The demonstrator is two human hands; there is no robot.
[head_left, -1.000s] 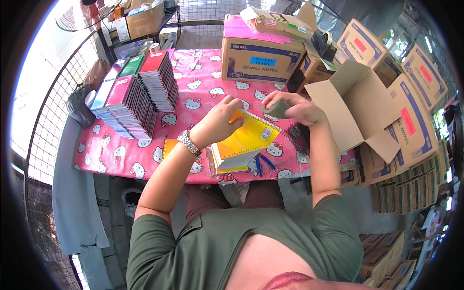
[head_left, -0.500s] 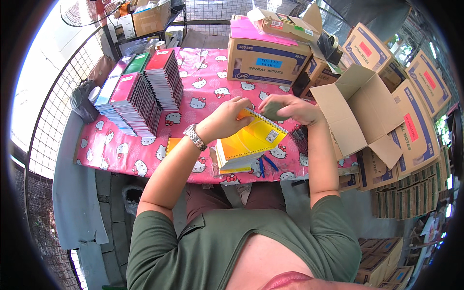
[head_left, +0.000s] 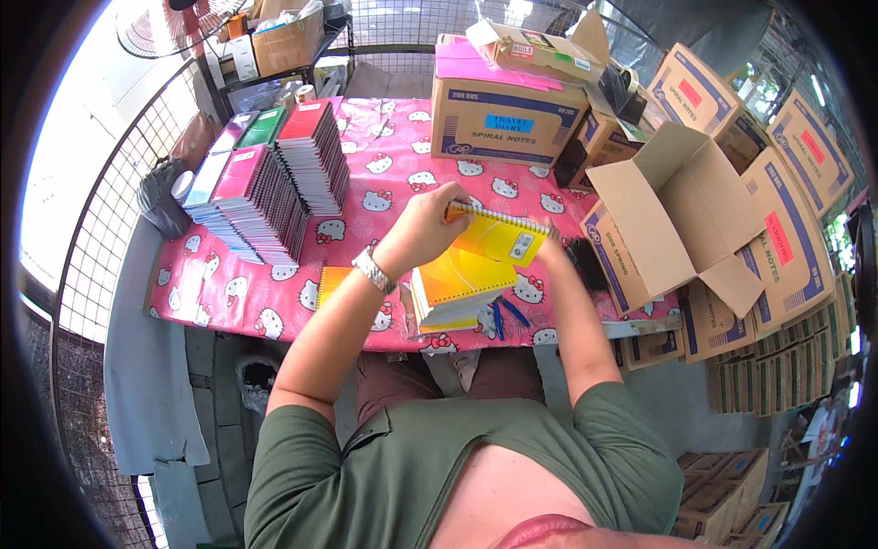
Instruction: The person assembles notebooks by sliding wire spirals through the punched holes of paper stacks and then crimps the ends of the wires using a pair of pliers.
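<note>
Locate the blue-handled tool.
In the head view, the blue-handled tool lies on the pink tablecloth, just right of the yellow notebook stack, by the near edge.

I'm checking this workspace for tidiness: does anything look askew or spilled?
The open brown cardboard box right of the held yellow spiral notebook looks askew, tilted with flaps splayed; I see no spill.

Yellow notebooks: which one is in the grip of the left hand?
The tilted yellow notebook, coil along its far edge; the left hand holds its left end. The yellow-topped pile lies flat beneath it.
</note>
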